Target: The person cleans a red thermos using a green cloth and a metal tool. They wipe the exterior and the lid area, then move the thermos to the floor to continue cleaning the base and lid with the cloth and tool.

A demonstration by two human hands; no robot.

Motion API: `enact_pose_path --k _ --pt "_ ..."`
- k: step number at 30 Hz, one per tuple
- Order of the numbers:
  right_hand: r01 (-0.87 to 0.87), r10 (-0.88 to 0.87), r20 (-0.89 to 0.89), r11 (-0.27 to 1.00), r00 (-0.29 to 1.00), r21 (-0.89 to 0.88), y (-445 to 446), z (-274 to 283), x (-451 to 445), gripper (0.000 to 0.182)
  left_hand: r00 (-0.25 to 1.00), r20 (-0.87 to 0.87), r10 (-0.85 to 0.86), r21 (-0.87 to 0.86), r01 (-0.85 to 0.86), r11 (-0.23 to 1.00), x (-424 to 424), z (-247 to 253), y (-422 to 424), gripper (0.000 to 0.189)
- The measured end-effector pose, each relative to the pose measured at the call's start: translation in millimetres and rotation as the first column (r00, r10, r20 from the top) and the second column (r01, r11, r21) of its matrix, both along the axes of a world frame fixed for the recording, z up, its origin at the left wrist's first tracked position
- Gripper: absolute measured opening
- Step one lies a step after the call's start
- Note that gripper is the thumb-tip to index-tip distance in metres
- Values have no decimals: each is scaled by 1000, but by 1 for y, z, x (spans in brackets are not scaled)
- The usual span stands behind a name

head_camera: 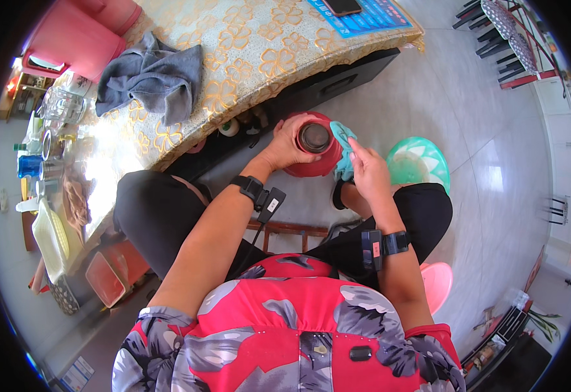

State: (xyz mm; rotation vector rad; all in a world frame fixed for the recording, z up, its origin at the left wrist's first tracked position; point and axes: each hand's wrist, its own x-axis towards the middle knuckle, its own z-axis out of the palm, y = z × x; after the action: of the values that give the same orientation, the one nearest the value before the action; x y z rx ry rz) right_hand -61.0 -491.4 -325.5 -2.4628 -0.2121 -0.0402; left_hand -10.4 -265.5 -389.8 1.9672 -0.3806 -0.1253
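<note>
My left hand (288,139) is wrapped around the neck of a red vessel (310,169), perhaps a thermos flask, between my knees. Its round dark top faces up at me; whether that is a lid or an opening I cannot tell. A crumpled teal cloth (345,152) is pinched in the fingers of my right hand (371,169), just right of the vessel. The cloth hangs close against the vessel's side. How the vessel's base rests is hidden from above.
A table with a flowered cloth (246,63) stands ahead and left, bearing a grey cloth (150,78), a pink container (75,39) and glassware. To the right, a green basin (439,159) sits on the floor. A pink basin (437,286) lies behind my right arm.
</note>
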Motion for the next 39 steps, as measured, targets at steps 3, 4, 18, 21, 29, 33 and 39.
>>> enact_pose_path --k 3,4,18,21,29,33,39 --pt "-18 18 -16 1000 1000 18 0 4 -19 30 999 -39 -28 41 30 999 0 5 0 79" --pt "-20 19 17 998 1000 66 1 2 -24 31 1000 -21 -16 39 17 999 -1 5 -1 79" --pt "-48 48 14 999 999 26 0 4 -8 30 994 -38 -100 -11 100 995 2 5 2 78" --pt "-58 57 10 995 998 77 -1 -1 -15 31 996 -25 -90 30 91 995 3 4 5 78" --pt "-46 46 -2 996 999 78 0 -2 -15 32 992 -58 -115 28 117 993 6 10 4 78" --pt "-4 9 -55 996 998 94 1 0 -5 31 994 -47 -94 25 95 995 5 5 5 79" --pt "466 253 -534 286 807 838 -11 15 -5 31 990 -102 -93 48 98 994 2 13 5 81"
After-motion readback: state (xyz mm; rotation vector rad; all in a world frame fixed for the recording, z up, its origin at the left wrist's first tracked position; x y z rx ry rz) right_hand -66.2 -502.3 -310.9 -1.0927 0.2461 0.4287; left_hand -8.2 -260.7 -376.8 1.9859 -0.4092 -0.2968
